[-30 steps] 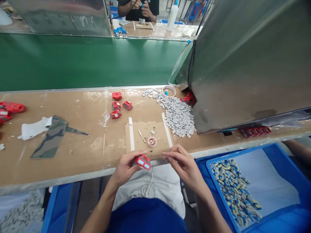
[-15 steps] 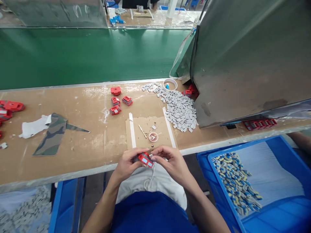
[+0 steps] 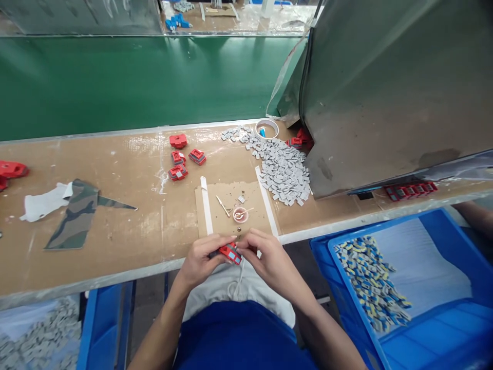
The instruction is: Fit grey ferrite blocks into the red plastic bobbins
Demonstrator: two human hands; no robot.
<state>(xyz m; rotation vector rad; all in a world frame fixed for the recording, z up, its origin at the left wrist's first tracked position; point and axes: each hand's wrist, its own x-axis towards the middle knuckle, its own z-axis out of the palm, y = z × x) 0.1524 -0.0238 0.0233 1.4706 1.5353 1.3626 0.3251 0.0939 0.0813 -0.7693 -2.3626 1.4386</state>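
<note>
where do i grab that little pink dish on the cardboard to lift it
Pinch the pink dish by its outer rim, coming straight down from above. It sits flat and shallow on the cardboard mat, and a small white stick lies across it, so grip the near rim, clear of the stick.

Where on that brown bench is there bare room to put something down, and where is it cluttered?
Bare bench lies between the camouflage cloth and the cardboard pad, and behind the cloth up to the green wall. Crowded: the grey chip pile beside the metal hood, the red parts, and the pad's small dish before both hands.
</note>
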